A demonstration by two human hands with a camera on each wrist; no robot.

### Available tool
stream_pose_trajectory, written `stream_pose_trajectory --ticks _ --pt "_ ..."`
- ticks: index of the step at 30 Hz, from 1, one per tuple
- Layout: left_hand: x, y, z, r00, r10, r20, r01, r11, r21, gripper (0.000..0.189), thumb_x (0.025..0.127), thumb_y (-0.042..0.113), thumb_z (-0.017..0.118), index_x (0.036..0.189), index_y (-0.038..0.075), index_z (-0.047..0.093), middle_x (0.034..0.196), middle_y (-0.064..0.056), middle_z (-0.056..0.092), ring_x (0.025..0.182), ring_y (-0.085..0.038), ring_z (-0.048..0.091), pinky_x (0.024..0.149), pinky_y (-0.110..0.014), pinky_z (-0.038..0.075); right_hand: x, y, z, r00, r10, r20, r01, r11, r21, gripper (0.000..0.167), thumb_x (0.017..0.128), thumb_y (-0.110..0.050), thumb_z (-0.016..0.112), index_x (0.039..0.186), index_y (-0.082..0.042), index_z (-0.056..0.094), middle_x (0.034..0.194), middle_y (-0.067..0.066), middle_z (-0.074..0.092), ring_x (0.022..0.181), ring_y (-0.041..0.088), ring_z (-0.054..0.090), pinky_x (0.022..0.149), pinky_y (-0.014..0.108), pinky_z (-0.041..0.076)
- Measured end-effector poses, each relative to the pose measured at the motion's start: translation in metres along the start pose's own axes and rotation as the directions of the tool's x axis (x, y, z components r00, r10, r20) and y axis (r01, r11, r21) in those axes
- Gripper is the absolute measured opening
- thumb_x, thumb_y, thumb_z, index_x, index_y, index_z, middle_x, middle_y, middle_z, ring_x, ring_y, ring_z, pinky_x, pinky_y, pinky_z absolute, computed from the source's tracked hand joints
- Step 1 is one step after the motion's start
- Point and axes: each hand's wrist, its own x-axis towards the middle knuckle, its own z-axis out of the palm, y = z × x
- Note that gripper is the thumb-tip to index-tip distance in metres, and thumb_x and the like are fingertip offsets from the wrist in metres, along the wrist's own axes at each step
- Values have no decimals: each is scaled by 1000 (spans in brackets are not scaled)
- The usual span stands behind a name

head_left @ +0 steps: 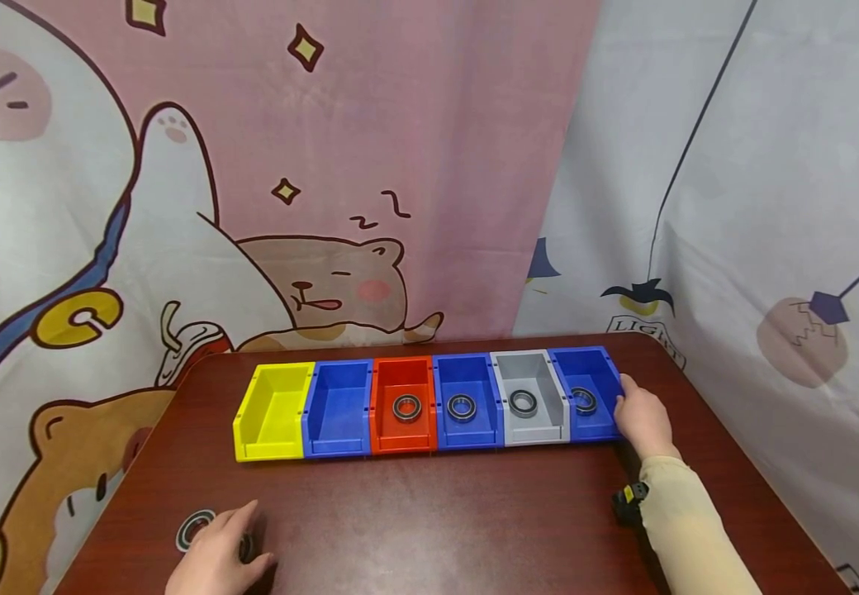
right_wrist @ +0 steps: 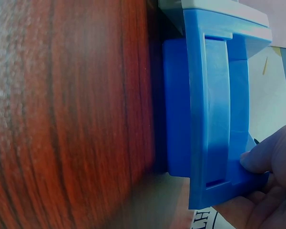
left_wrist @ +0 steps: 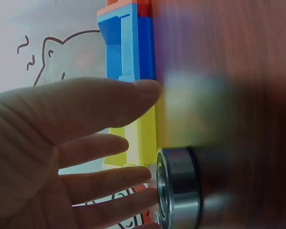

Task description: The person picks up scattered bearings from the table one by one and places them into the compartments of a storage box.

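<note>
My right hand (head_left: 645, 417) grips the right side wall of the rightmost blue bin (head_left: 593, 432). In the right wrist view the thumb (right_wrist: 260, 155) lies on the inner side of that wall, with the other fingers outside. A ball bearing (head_left: 582, 411) lies in this bin. My left hand (head_left: 217, 554) is low over the table at the front left, thumb and fingers spread apart. Beside it lies one ball bearing (head_left: 183, 533), and another (head_left: 247, 549) is partly hidden under the hand. The left wrist view shows a bearing (left_wrist: 183, 191) by the fingertips; contact is unclear.
Joined in a row with the rightmost bin are a yellow bin (head_left: 273, 450), a blue bin (head_left: 336, 447), a red bin (head_left: 403, 442), another blue bin (head_left: 469, 436) and a grey bin (head_left: 536, 434). The red, second blue and grey bins each hold one bearing. A printed curtain (head_left: 474, 165) hangs behind the table.
</note>
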Motion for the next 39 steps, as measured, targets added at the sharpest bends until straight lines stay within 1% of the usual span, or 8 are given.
stream_pose_trajectory --ticks 7,15,20,24,27,33,39 --pt "1 -7 3 1000 10 10 -10 1000 -4 89 68 49 86 130 -8 56 117 -26 61 105 -44 58 87 -59 48 -1 0 -2 1000 4 5 -4 1000 11 49 98 -4 45 142 16 34 131 43 45 115 57 50 94 65 42" --pt "0 -17 6 998 57 -13 -57 998 -3 71 72 41 85 122 -6 63 108 -17 64 98 -38 61 84 -57 50 -1 0 -2 1000 12 9 -12 1000 12 49 98 -4 45 142 15 34 132 42 45 115 57 50 94 65 42" --pt "0 -23 8 997 81 -19 -81 997 9 59 76 32 84 119 -4 66 103 -13 65 95 -37 62 81 -55 51 -1 0 -2 1000 14 12 -14 1000 15 50 98 -4 45 143 15 33 132 43 45 115 57 49 95 65 41" --pt "0 -26 9 994 98 -49 -97 995 16 52 75 24 83 115 -4 67 100 -13 65 93 -37 62 80 -54 51 -1 0 -2 1000 11 12 -11 1000 13 50 98 -4 45 143 16 33 132 43 44 115 58 49 95 65 41" --pt "0 -26 9 994 93 -64 -92 996 18 50 75 23 83 114 -3 68 98 -12 65 92 -37 63 80 -55 51 -1 0 -2 1000 7 8 -8 1000 15 50 98 -4 45 142 16 33 132 43 44 116 58 49 95 65 41" --pt "-2 -25 8 994 77 -75 -75 997 24 48 73 24 84 110 -3 69 94 -12 65 89 -35 63 77 -55 52 -1 0 -2 1000 8 8 -8 1000 13 50 98 -4 45 142 16 33 133 42 44 116 57 49 96 65 40" --pt "-3 -24 7 994 68 -88 -67 998 7 47 71 26 83 108 -1 70 92 -11 66 87 -33 64 75 -53 52 0 1 -1 1000 2 4 -2 1000 15 50 98 -4 45 142 16 33 131 43 45 115 57 50 95 65 41"
